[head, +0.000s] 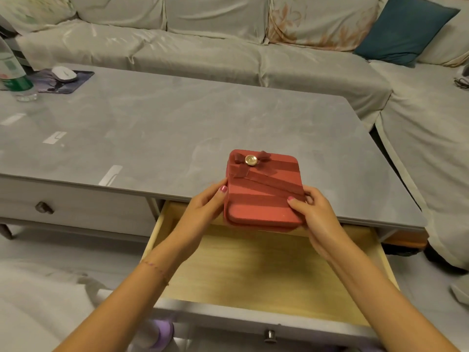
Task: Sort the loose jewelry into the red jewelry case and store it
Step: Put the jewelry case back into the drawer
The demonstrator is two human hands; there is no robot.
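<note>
The red jewelry case (264, 191) is closed, with a darker ribbon bow and a gold button on its lid. It hangs in the air over the table's front edge and the back of an open drawer (266, 275). My left hand (203, 207) grips its left side, thumb on the edge. My right hand (314, 212) grips its right side, thumb on the lid. The drawer is pulled out below, with a bare pale wood bottom. No loose jewelry is in sight.
A grey coffee table (152, 128) carries a plastic bottle (14, 77) and a white mouse (64, 73) on a mouse pad at the far left. A closed drawer with a knob (44, 207) sits left. A covered sofa (203, 47) wraps behind and right.
</note>
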